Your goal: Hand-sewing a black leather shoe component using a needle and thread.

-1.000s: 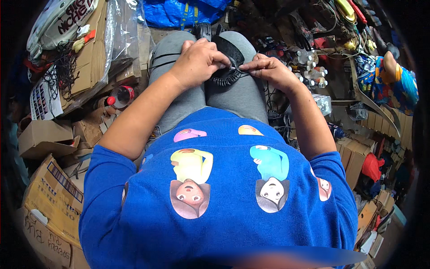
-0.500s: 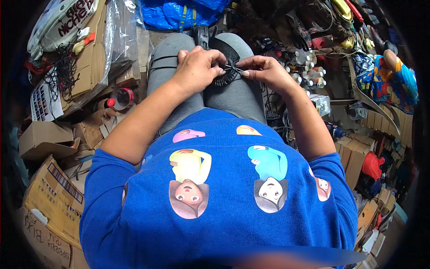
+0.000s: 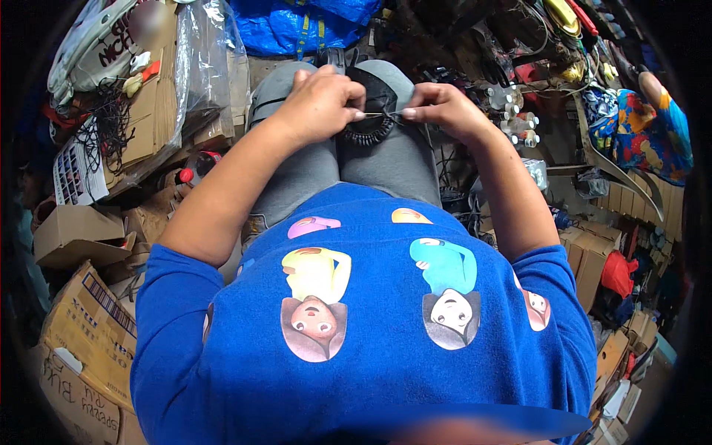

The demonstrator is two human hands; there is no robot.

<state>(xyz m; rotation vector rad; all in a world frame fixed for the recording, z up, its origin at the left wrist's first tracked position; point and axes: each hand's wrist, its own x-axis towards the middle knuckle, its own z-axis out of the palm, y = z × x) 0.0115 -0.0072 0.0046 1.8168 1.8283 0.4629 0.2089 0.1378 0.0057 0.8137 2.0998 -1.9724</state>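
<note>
The black shoe (image 3: 373, 111) lies on the person's knees, far from the body, with its ribbed sole edge turned toward the near side. The left hand (image 3: 320, 104) is curled over the shoe's left side, fingers closed on it to keep it steady. The right hand (image 3: 437, 110) sits just to the right, thumb and fingertips pinched together on what looks like a thin needle (image 3: 382, 113) that runs across to the left hand; it is too fine to be sure of its point.

To do this stitch well, the shoe should stay pressed firmly against the lap so it cannot roll, and the needle should be drawn straight along its own line rather than bent. The left fingers lie close to the needle's path, so keeping them clear of the tip matters. Cardboard boxes (image 3: 81, 334) crowd the floor at the left.
</note>
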